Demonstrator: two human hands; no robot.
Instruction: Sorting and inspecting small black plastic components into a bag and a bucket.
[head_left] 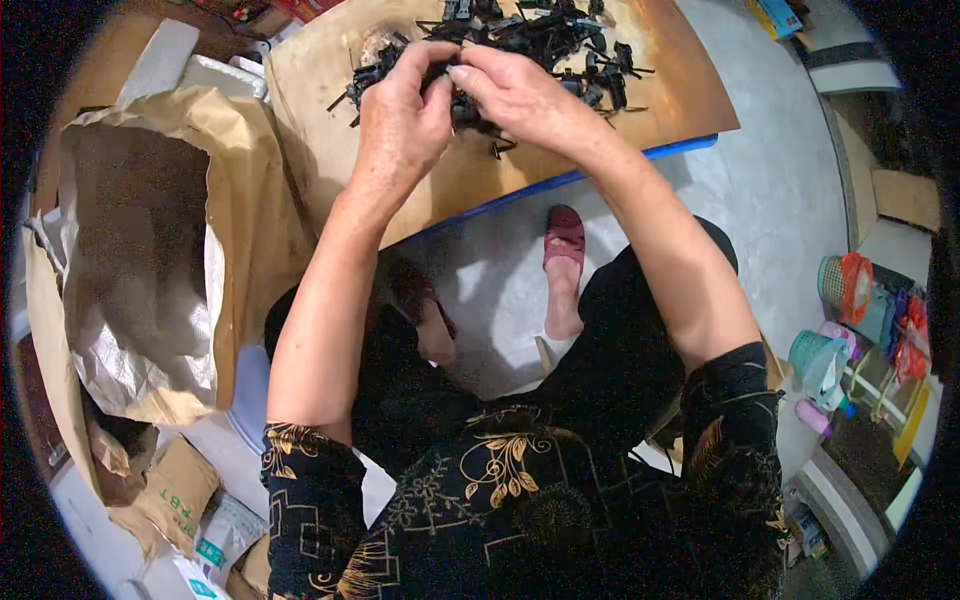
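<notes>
A loose pile of small black parts (540, 45), apparently plastic pieces with thin stems, covers the far part of a brown board (670, 90). My left hand (410, 110) and my right hand (515, 95) meet over the near left side of this pile. The fingers of both hands are bent, with thumbs and fingertips pinched close together. Dark material shows between them, but I cannot tell a held piece from the pile behind. One black piece with a stem (502, 147) lies just below my right hand, toward the board's near edge.
To the left stands a large open brown paper sack (245, 180) with a silvery lining (150, 350). Filled bags (180, 490) lie below it. A blue edge (680, 147) shows under the board. Baskets and coloured items (860, 310) stand at the far right.
</notes>
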